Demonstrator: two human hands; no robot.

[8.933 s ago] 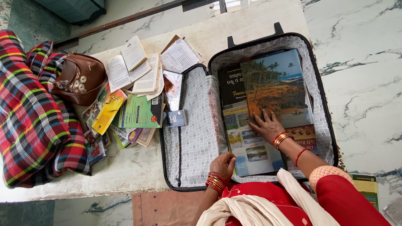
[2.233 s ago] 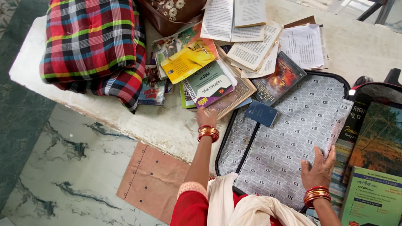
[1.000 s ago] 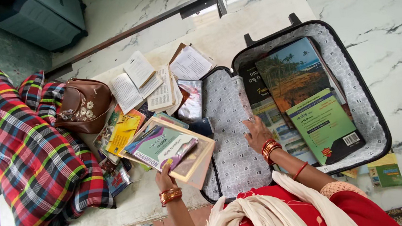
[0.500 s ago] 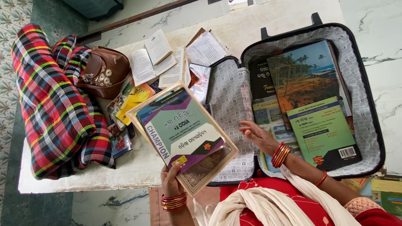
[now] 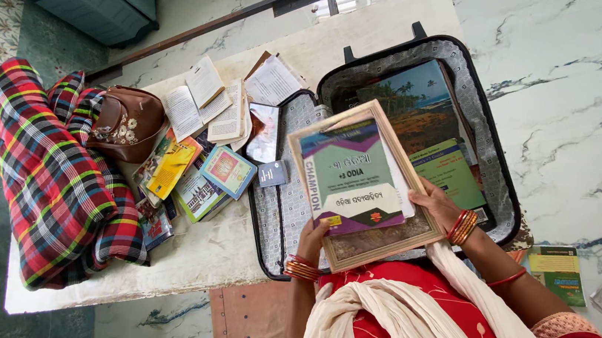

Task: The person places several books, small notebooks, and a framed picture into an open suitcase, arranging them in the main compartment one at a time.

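Both hands hold a stack of books [image 5: 362, 190] above the open suitcase [image 5: 494, 174]. The left hand [image 5: 312, 237] has its grip closed on the stack's near lower corner, fingers under it. The right hand [image 5: 437, 204] clasps the stack's right edge, thumb against the side. Beyond the right hand, more books [image 5: 427, 108] lie flat inside the suitcase. Left of the left hand, loose booklets [image 5: 207, 144], a brown handbag [image 5: 127, 125] and a plaid blanket [image 5: 46, 179] rest on the desk [image 5: 194, 262].

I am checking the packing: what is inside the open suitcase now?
Inside the open suitcase lie a large book with a beach picture and a green book on it. The stack of books held in both hands covers the near part, so anything beneath stays hidden.
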